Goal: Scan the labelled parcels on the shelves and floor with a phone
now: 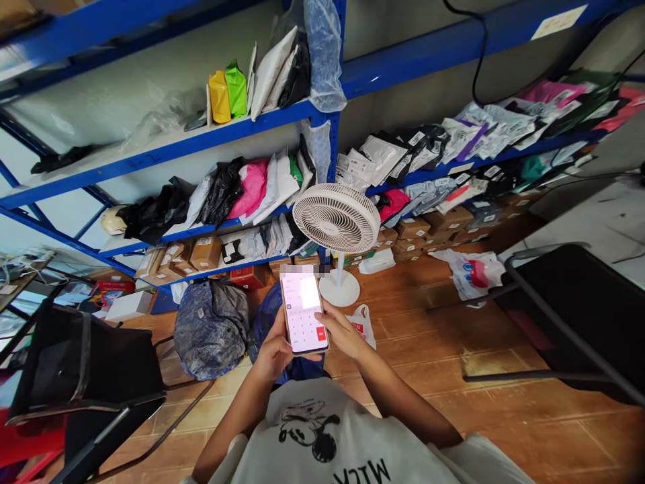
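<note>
A smartphone [304, 329] with a lit screen is held upright in front of my body. A number keypad and a red key show on its lower half, and a bright glare patch covers part of the top. My left hand [275, 349] wraps around the phone's left side and lower edge. On the other side, my right hand [342, 331] grips the right edge, its thumb on the screen beside the keypad. The fingers behind the phone are mostly hidden.
A white standing fan [336, 218] stands just beyond the phone. Blue shelves [211, 144] behind it carry several parcels and bags. A black chair [115, 363] is at left, another dark chair [579, 316] at right. A blue-grey backpack [211, 329] and plastic bags [471, 272] lie low down.
</note>
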A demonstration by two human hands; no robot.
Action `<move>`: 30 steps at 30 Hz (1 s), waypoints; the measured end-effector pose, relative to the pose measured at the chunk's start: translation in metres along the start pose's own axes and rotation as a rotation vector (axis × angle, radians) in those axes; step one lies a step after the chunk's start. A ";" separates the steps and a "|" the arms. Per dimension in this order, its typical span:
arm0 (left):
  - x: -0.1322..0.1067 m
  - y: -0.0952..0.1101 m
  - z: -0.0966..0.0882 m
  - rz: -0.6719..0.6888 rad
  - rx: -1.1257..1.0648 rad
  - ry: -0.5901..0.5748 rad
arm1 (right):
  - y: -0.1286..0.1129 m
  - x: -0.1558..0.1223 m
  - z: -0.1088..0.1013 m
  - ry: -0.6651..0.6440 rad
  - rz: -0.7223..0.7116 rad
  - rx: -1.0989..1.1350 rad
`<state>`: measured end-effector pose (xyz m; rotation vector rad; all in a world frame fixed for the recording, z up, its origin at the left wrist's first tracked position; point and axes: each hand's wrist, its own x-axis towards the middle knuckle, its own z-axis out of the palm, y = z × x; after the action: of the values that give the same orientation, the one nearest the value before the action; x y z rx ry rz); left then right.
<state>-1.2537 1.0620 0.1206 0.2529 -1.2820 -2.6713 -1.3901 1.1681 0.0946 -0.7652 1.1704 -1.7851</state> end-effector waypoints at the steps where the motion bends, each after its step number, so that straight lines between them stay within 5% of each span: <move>1: 0.000 0.001 0.000 0.001 0.000 0.004 | 0.000 0.000 0.000 0.001 -0.002 -0.007; 21: 0.004 0.003 -0.009 -0.007 -0.003 0.002 | -0.004 0.007 0.013 0.061 -0.024 -0.015; 30: 0.003 0.005 -0.014 0.007 -0.013 0.025 | -0.005 0.010 0.007 -0.036 -0.062 -0.030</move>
<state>-1.2527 1.0477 0.1153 0.2791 -1.2554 -2.6611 -1.3900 1.1576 0.1023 -0.8564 1.1632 -1.8011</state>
